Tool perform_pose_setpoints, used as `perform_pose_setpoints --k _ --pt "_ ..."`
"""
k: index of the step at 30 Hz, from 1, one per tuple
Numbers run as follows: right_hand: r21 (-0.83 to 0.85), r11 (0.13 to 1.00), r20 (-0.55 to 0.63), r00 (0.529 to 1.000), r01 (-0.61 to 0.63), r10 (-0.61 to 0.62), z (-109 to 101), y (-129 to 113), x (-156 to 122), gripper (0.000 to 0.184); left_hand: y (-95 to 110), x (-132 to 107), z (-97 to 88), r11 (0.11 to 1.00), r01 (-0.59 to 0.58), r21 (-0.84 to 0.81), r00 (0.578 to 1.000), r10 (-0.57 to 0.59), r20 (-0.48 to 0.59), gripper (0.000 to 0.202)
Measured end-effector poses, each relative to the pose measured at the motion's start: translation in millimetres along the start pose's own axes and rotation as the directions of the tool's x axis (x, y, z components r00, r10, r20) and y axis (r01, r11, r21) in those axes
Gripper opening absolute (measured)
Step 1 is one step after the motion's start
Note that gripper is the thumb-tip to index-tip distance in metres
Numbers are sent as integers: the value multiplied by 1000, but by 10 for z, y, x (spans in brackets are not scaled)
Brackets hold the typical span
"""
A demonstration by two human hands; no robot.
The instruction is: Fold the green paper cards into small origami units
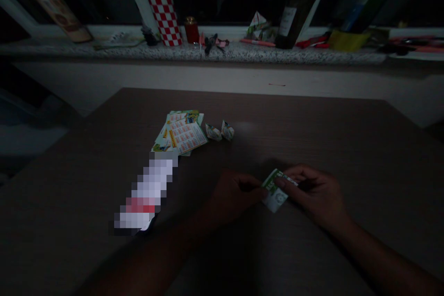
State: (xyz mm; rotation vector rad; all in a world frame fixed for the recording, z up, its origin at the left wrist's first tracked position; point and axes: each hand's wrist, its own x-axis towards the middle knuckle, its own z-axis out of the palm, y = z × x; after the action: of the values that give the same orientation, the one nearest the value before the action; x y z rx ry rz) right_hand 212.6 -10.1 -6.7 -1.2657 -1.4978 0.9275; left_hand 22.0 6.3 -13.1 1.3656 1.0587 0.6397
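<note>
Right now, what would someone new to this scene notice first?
Probably the bright, pixelated device lying on the table, left of the left hand, since it stands out in the dim scene. Next might come the bottle with red and white checks, left of centre on the windowsill. Right of centre, that hand and the right hand hold a small green and white paper.
</note>
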Motion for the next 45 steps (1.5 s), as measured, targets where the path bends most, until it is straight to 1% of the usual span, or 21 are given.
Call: perform_pose_setpoints --k 2,5,7,10,16,19,21,24,27,30,34,37,40,43,45 --pt "56 998 73 997 -40 36 15 5 3 12 4 5 -1 999 -1 -43 999 -1 -44 17" --pt "82 994 231 972 -68 47 41 22 5 15 9 16 2 989 -8 -149 991 -11 -130 18" --pt "83 994 280 959 -71 45 54 33 4 14 11 20 7 977 -13 -211 990 -18 -142 16" --pt "85 995 284 958 -60 34 53 39 1 16 7 16 17 967 -12 -254 993 -18 -114 14" --pt "44 999 302 953 25 -37 3 37 -5 20 1 3 16 972 -12 -235 997 -6 -76 13" --pt "18 997 301 951 72 -74 -17 34 -4 22 6 10 17 955 -10 -295 999 -5 -48 10" --pt "10 997 304 950 75 -75 -27 31 -2 24 3 20 16 943 8 -333 999 -21 -35 10" --pt "13 998 334 941 55 -56 -40 29 4 28 -13 38 5 937 41 -346 998 -52 -22 11" --pt "16 998 350 935 53 -55 -51 30 12 28 -28 50 -16 934 39 -354 999 -45 -8 11" --pt "-9 996 350 934 85 -77 -63 29 15 32 -28 48 -30 928 34 -372 999 -40 -7 8" --pt "-31 994 366 926 106 -88 -79 36 15 37 -7 37 -29 931 71 -357 997 -79 -9 6" --pt "-21 995 369 926 94 -79 -80 65 15 41 5 40 -29 936 72 -345 997 -80 -9 6" --pt "-39 997 349 936 66 -49 -76 112 15 44 9 50 -28 934 70 -351 996 -83 -23 7" --pt "-41 998 353 935 42 -25 -73 146 24 44 18 52 -20 937 88 -338 993 -110 -48 7" --pt "-35 998 355 934 52 -37 -74 149 38 42 30 47 -17 945 91 -315 991 -118 -68 8"
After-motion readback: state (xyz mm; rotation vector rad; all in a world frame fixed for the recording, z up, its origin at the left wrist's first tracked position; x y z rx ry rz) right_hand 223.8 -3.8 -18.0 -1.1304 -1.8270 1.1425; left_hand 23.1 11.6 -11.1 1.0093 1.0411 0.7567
